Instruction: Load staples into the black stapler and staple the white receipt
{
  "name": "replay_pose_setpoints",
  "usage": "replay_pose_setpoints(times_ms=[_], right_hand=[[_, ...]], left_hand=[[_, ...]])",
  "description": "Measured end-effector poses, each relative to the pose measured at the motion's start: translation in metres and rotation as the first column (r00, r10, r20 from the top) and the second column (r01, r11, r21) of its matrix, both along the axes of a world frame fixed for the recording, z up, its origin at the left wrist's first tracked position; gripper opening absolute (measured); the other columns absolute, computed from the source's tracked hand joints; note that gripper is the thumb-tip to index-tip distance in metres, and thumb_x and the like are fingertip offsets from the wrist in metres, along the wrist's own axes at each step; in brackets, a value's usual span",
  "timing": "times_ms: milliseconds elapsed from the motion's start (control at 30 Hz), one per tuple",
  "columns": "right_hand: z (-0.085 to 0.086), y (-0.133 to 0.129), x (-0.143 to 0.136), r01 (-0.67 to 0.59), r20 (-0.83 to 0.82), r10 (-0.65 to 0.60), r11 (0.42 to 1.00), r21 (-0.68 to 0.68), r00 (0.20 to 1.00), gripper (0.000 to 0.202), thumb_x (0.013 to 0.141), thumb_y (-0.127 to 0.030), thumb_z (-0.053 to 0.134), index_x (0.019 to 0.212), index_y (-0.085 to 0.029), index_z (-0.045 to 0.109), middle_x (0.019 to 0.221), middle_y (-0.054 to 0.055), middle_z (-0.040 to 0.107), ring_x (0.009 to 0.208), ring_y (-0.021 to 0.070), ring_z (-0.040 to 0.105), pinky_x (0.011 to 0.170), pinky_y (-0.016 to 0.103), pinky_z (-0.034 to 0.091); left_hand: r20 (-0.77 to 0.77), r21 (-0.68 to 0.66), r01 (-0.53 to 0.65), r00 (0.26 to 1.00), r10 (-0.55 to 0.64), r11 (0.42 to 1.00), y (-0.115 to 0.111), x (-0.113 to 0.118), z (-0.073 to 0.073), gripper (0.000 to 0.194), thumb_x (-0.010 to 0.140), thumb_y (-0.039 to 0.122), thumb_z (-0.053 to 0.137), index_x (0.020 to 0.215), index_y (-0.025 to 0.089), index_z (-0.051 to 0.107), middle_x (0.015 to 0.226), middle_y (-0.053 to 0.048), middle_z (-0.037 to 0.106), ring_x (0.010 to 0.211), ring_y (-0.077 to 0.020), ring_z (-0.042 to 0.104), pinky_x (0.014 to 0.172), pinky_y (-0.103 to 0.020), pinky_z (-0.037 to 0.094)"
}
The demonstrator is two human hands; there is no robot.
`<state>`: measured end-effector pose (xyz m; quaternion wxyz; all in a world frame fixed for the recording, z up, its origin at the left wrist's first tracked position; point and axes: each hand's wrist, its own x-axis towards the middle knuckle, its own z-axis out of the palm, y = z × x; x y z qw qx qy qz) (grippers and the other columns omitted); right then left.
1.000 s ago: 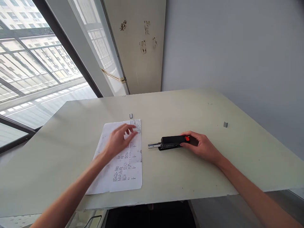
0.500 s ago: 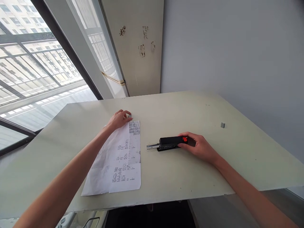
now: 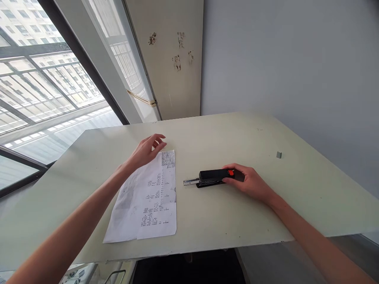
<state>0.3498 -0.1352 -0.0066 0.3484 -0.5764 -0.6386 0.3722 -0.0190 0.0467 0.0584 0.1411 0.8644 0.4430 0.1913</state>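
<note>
Black stapler on the pale counter, just right of frame centre, front end toward frame left. Metal tray sticks out past its front; red patch at its rear. Right hand closed on the rear end, thumb on the near side, fingers on the far side.

Left hand left of centre, at the top edge of the paper, fingers bent, thumb below them. Can't tell if anything is pinched in it.

Paper white, printed, creased, lower left of centre; dense print block in its upper right corner. Stapler lies to its right, not touching.

Small grey block alone on the counter, right side of frame, well apart from the stapler.

Background: window upper left, pale panel with brown marks top centre, grey-blue wall upper right. Dark area at bottom centre, below the counter edge, unclear.
</note>
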Motion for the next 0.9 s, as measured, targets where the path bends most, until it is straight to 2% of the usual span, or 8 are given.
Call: replay_pose_setpoints(times_ms=[133,233,433,500,567,667,767,900], right_hand=[[0.001,0.0,0.0,-0.003,-0.01,0.003,1.0,-0.018,1.0,0.043,0.09,-0.065,0.071,0.112,-0.028,0.072,0.095,0.003,0.075,0.088,0.0242,0.069,0.083,0.038,0.056],[0.002,-0.001,0.001,0.001,-0.011,-0.002,1.0,-0.027,1.0,0.044,0.089,-0.065,0.071,0.113,-0.028,0.072,0.095,0.003,0.075,0.088,0.0242,0.069,0.084,0.039,0.055],[0.003,-0.001,0.001,0.001,-0.024,-0.002,0.999,-0.034,1.0,0.043,0.089,-0.064,0.072,0.112,-0.028,0.072,0.094,0.002,0.074,0.089,0.0239,0.069,0.083,0.037,0.054],[0.003,-0.001,0.001,0.002,-0.017,-0.003,0.999,-0.036,1.0,0.043,0.089,-0.064,0.072,0.113,-0.028,0.072,0.094,0.002,0.074,0.089,0.0243,0.069,0.083,0.037,0.054],[0.003,-0.001,0.001,0.001,-0.02,-0.001,0.999,-0.04,1.0,0.045,0.089,-0.065,0.071,0.113,-0.027,0.072,0.094,0.003,0.074,0.089,0.0248,0.069,0.083,0.038,0.054],[0.004,-0.001,0.001,0.006,-0.012,-0.006,0.999,-0.047,1.0,0.045,0.089,-0.065,0.071,0.112,-0.027,0.072,0.095,0.003,0.074,0.089,0.0243,0.068,0.083,0.038,0.054],[0.005,-0.001,0.001,0.015,-0.003,-0.015,0.999,-0.051,1.0,0.042,0.089,-0.064,0.071,0.112,-0.028,0.072,0.097,0.002,0.073,0.09,0.0231,0.066,0.083,0.036,0.053],[0.004,-0.001,0.002,0.01,-0.008,-0.011,0.998,-0.058,1.0,0.041,0.089,-0.063,0.072,0.112,-0.03,0.072,0.097,0.001,0.072,0.091,0.0228,0.065,0.082,0.035,0.052]], left_hand=[[-0.084,-0.002,0.121,0.989,-0.121,0.993,-0.034,0.011,0.001,0.046,0.109,0.056,0.038,0.095,0.021,0.064,0.093,-0.006,0.066,0.072,-0.0177,0.059,0.068,-0.031,0.043],[-0.127,-0.055,0.141,0.981,-0.148,0.988,-0.046,0.014,-0.007,0.048,0.108,0.058,0.041,0.085,0.022,0.061,0.086,-0.003,0.063,0.067,-0.0171,0.055,0.063,-0.031,0.039],[0.019,-0.227,0.021,1.0,-0.017,0.974,-0.058,0.016,-0.015,0.055,0.106,0.064,0.037,0.069,0.022,0.041,0.066,0.0,0.05,0.056,-0.0153,0.046,0.058,-0.031,0.039],[0.089,-0.447,0.002,0.995,0.042,0.894,-0.064,0.019,-0.013,0.057,0.106,0.068,0.034,0.071,0.023,0.038,0.061,0.002,0.048,0.05,-0.0138,0.045,0.055,-0.031,0.04],[0.19,-0.66,0.075,0.979,0.069,0.748,-0.07,0.023,-0.008,0.058,0.105,0.071,0.033,0.074,0.023,0.041,0.061,0.003,0.046,0.046,-0.0119,0.044,0.052,-0.031,0.042],[0.332,-0.787,0.203,0.935,0.124,0.582,-0.079,0.031,0.002,0.054,0.104,0.07,0.043,0.085,0.021,0.055,0.064,0.005,0.037,0.047,-0.0095,0.036,0.051,-0.029,0.041],[0.358,-0.832,0.215,0.913,0.198,0.512,-0.085,0.037,0.013,0.052,0.102,0.067,0.052,0.111,0.018,0.068,0.069,0.006,0.032,0.053,-0.0097,0.031,0.053,-0.028,0.037],[0.331,-0.861,0.218,0.927,0.18,0.458,-0.092,0.037,0.022,0.06,0.103,0.065,0.052,0.137,0.017,0.065,0.076,0.003,0.04,0.063,-0.0121,0.042,0.065,-0.031,0.043]])
